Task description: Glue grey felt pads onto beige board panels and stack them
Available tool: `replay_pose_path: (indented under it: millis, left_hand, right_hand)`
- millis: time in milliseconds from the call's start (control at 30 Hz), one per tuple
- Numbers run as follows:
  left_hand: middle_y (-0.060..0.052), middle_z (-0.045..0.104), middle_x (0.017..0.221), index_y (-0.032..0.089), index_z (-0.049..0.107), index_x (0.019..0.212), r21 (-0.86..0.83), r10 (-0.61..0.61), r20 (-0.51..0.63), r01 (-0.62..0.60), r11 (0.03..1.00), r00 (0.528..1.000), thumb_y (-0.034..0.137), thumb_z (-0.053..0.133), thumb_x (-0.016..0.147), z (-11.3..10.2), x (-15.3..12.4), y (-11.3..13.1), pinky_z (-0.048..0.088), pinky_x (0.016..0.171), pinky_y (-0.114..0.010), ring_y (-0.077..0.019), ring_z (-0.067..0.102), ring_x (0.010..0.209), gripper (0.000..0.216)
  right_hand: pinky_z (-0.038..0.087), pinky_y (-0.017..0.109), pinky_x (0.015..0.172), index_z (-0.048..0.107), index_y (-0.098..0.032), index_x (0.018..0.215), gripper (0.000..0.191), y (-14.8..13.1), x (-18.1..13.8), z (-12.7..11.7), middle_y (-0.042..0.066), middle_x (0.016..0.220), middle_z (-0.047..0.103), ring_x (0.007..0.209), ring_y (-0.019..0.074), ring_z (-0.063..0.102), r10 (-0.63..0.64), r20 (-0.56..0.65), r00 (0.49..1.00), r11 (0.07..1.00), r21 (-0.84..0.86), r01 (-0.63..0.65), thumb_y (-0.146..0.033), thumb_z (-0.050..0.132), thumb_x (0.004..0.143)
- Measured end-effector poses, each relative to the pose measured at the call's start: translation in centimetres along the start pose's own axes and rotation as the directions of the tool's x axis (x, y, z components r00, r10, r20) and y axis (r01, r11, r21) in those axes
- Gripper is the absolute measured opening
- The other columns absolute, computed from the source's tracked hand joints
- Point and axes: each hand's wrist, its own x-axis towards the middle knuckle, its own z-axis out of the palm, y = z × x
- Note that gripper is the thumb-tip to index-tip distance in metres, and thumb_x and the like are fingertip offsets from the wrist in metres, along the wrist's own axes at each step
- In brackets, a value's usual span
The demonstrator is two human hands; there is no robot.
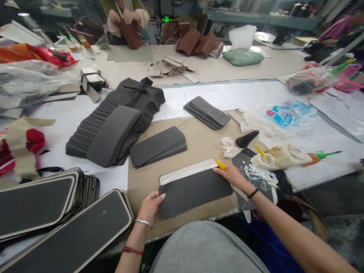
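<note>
Grey panel (196, 193) pinched by left hand (151, 206) and right hand (229, 174), yellow tool (220, 165) in right, dark stack (109, 132) beyond, smeared board (244, 167) near.

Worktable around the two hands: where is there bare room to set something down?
Free: brown sheet between the held panel, nearer small stack and farther small stack; white paper beyond the farther stack. Crowded: left, with panel piles; right, around the white-smeared mat.

Green bundle (243, 57), brown pieces (189, 41), lit sign (166, 19)
</note>
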Motion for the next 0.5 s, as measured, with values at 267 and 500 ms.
replay_pose_path:
  millis: [267, 500]
  left_hand:
    - [0.004, 0.049, 0.046, 0.017, 0.051, 0.054, 0.134, 0.159, -0.229, -0.131, 0.982, 0.960, 0.055, 0.064, 0.040, 2.0, 2.6, 0.6, 0.036, 0.049, -0.024, -0.0100, 0.043, 0.047, 0.042]
    - [0.004, 0.047, 0.046, 0.019, 0.052, 0.054, 0.399, 0.247, -0.244, -0.136, 0.907, 0.938, 0.055, 0.055, 0.055, 2.1, 2.7, 0.8, 0.032, 0.051, -0.025, -0.0121, 0.042, 0.049, 0.036]
  right_hand:
    - [0.032, 0.024, 0.052, 0.052, -0.016, 0.062, 0.020, 1.7, 2.4, 0.3, -0.001, 0.056, 0.051, 0.054, 0.0126, 0.046, 0.032, 0.134, 0.990, 0.999, 0.005, -0.033, -0.035, 0.054, 0.070]
    - [0.034, 0.025, 0.058, 0.061, -0.016, 0.081, 0.025, 2.5, 2.3, 0.3, 0.005, 0.072, 0.061, 0.069, 0.0187, 0.057, 0.093, 0.079, 0.992, 0.951, -0.302, -0.065, -0.039, 0.051, 0.077]
